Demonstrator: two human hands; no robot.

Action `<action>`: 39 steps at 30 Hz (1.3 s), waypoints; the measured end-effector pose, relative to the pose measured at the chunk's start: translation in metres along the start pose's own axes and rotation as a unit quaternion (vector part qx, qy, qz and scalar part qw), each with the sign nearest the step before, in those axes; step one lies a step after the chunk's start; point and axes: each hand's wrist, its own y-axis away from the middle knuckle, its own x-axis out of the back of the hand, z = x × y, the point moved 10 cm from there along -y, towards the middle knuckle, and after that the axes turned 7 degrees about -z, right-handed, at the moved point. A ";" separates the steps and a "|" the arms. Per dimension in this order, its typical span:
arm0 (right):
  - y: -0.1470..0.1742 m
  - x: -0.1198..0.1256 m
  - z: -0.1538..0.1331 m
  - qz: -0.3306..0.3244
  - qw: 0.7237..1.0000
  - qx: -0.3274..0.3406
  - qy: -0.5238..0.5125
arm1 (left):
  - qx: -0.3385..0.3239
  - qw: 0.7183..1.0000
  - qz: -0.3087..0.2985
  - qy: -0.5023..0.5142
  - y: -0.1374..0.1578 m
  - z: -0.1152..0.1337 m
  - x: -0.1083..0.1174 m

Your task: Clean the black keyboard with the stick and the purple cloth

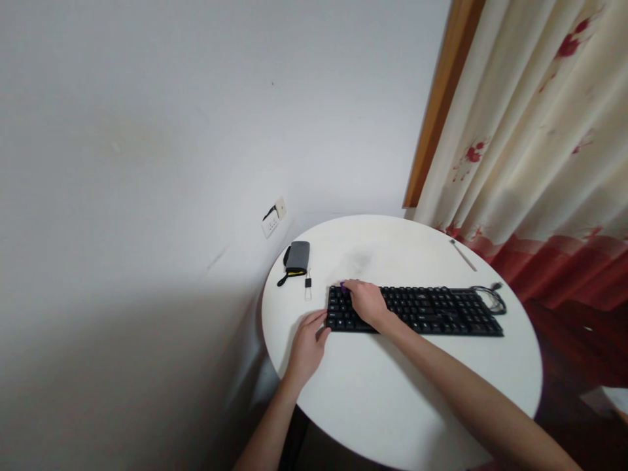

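A black computer keyboard [432, 311] lies flat on the round white table [387, 392]. At its left end, my left hand [307, 343] grips the short edge, with the thumb by the front corner and the fingers along the side. My right hand [367, 302] is over the keyboard's left part, its fingers closed on a small purple thing [343, 286] pressed against the upper left keys. Most of that purple thing is hidden by the fingers, and I cannot make out its kind. The keyboard's cable [493, 299] is coiled at its right end.
Left of the keyboard are a binder clip [308, 283] and a grey pouch [297, 257] with a black loop. A thin brush-like stick [464, 255] rests near the table's far right edge. The wall with a socket [270, 224] borders the left; a flowered curtain [549, 163] hangs at right.
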 end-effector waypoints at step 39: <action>0.090 0.000 -0.017 0.040 0.983 0.130 -0.122 | -0.002 1.000 -0.001 0.000 0.000 -0.004 -0.003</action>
